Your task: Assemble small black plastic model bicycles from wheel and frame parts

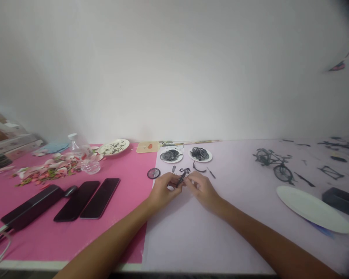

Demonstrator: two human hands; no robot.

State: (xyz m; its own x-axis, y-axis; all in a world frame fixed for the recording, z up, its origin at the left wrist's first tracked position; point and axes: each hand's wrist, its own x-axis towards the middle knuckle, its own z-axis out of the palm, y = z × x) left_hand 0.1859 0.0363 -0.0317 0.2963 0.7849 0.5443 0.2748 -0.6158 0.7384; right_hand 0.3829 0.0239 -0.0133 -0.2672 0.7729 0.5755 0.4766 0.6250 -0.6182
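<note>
Between my hands is a small black part of a model bicycle [184,175], apparently a piece of its frame, held just over the pale sheet. My left hand [165,190] pinches its lower end between thumb and fingers. On the other side, the fingertips of my right hand [202,189] are closed on it too. A loose spoked wheel [153,173] lies left of my hands. Behind them are a tiny black piece [173,169], a curved black strip [199,168] and a thin rod [211,172]. Two white plates of black parts, a left plate [180,157] and a right plate [211,156], stand farther back.
An assembled model bicycle [275,164] and scattered black parts are on the right, by an oval white plate [314,209]. To the left lie two phones [100,198], a black case [31,207], a clear bottle [75,145] and a petal pile [52,168].
</note>
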